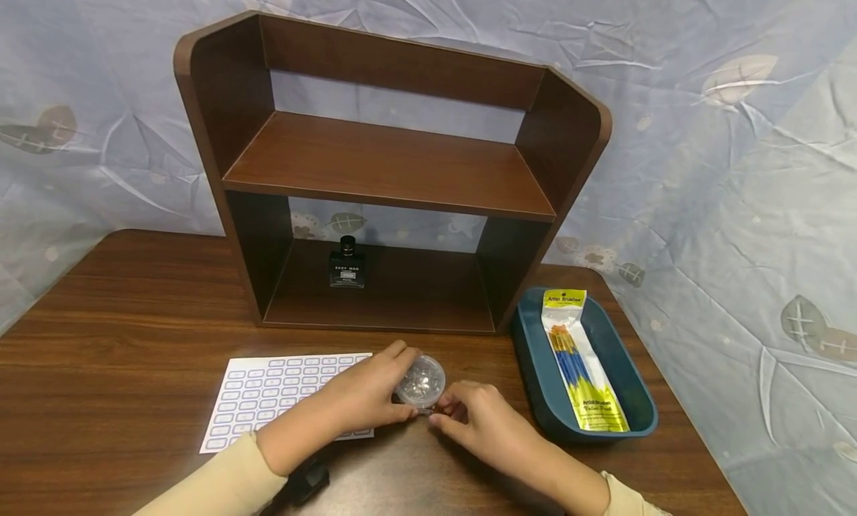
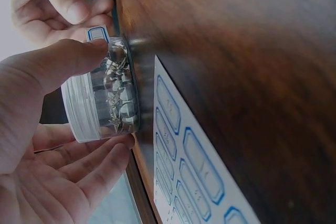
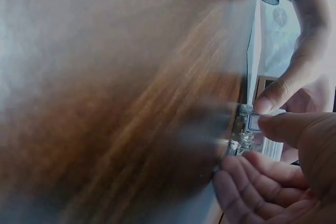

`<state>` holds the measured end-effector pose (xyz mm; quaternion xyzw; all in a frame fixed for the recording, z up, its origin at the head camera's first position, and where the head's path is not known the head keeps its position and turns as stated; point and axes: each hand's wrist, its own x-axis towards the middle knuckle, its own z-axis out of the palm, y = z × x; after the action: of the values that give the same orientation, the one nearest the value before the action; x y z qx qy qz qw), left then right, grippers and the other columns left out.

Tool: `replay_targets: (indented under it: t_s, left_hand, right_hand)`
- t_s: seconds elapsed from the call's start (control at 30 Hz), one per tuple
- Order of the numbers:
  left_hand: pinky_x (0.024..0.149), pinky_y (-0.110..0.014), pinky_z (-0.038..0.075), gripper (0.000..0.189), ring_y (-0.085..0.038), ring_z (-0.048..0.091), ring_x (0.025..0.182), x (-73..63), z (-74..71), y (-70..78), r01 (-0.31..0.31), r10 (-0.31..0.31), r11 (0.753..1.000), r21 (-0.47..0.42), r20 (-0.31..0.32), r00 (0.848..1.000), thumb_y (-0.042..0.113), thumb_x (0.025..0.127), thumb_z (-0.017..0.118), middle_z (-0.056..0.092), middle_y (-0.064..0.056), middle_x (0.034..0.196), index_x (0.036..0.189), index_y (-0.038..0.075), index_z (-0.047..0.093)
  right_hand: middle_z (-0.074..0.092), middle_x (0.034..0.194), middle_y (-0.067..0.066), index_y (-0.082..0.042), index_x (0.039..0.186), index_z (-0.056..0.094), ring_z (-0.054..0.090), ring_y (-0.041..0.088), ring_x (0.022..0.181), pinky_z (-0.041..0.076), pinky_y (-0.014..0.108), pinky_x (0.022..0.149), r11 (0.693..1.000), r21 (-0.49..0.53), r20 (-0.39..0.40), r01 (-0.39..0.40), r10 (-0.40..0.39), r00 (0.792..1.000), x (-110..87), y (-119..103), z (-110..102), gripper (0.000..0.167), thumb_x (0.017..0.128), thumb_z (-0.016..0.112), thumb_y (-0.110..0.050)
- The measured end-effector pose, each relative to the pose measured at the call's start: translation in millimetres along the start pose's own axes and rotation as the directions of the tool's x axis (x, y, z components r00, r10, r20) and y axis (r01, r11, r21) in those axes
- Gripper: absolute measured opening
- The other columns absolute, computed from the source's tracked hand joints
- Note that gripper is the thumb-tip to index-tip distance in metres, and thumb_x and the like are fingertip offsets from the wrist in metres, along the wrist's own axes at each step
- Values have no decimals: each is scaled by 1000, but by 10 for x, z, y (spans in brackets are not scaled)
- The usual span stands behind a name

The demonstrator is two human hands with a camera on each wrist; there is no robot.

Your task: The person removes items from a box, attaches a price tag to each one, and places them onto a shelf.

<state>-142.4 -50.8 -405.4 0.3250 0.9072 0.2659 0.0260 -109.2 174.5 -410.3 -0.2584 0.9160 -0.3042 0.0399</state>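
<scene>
My left hand (image 1: 364,386) grips a small clear round jar (image 1: 422,381) with a clear lid, full of shiny metal bits. It stands on the table; the thumb lies along its near side, the fingers along its far side. A small white label with a blue border (image 2: 97,34) is at the jar's side under the left thumb tip, one end sticking out. Close by on the right is my right hand (image 1: 492,427), its fingers loosely bent. In the right wrist view, its thumb overlaps the label's edge. A sheet of blue-bordered labels (image 1: 251,397) lies beneath the left forearm.
A brown two-tier shelf (image 1: 395,159) stands at the back, with a dark perfume bottle (image 1: 347,267) on its lower level. To the right, a blue tray (image 1: 632,375) holds a packet of artist brushes (image 1: 576,363). A black object (image 1: 309,480) is by the left sleeve.
</scene>
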Motion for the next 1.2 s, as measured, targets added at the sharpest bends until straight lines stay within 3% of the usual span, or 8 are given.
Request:
replay_targets:
  t_s: [0.17, 0.4, 0.93, 1.2]
  left_hand:
    - [91, -41, 63, 71, -23, 70, 104, 15, 5, -10, -6, 6, 1000, -12, 0, 1000, 23, 80, 90, 64, -11, 122, 137, -1, 56]
    - [92, -40, 63, 69, -22, 69, 105, 21, 10, -13, -12, 12, 1000, -22, -2, 1000, 24, 81, 90, 64, -10, 121, 137, -1, 57]
    - [92, -42, 62, 69, -23, 69, 105, -3, -9, 36, 13, -13, 1000, -26, 7, 1000, 21, 81, 88, 62, -11, 121, 138, 0, 55]
    - [89, -43, 62, 72, -24, 69, 103, 9, -8, 54, 21, -21, 1000, 4, 4, 1000, 26, 81, 90, 62, -9, 121, 138, 0, 55]
  right_hand:
    - [69, 86, -2, -12, 91, 71, 59, -4, 73, 52, 16, 61, 997, -65, 22, -43, 44, 999, 40, -27, -26, 16, 93, 80, -24]
    - [68, 85, -3, -12, 90, 70, 62, 2, 74, 51, 16, 61, 990, -121, -7, -71, 70, 998, 64, -19, -25, 17, 93, 81, -25]
    - [69, 87, -1, -10, 92, 70, 66, 5, 76, 53, 16, 62, 986, -157, -30, -45, 41, 999, 97, -4, -22, 15, 93, 80, -21]
    - [68, 87, -2, -11, 92, 70, 64, 4, 77, 52, 16, 62, 985, -166, -20, -48, 45, 999, 101, -18, -37, 17, 93, 80, -24]
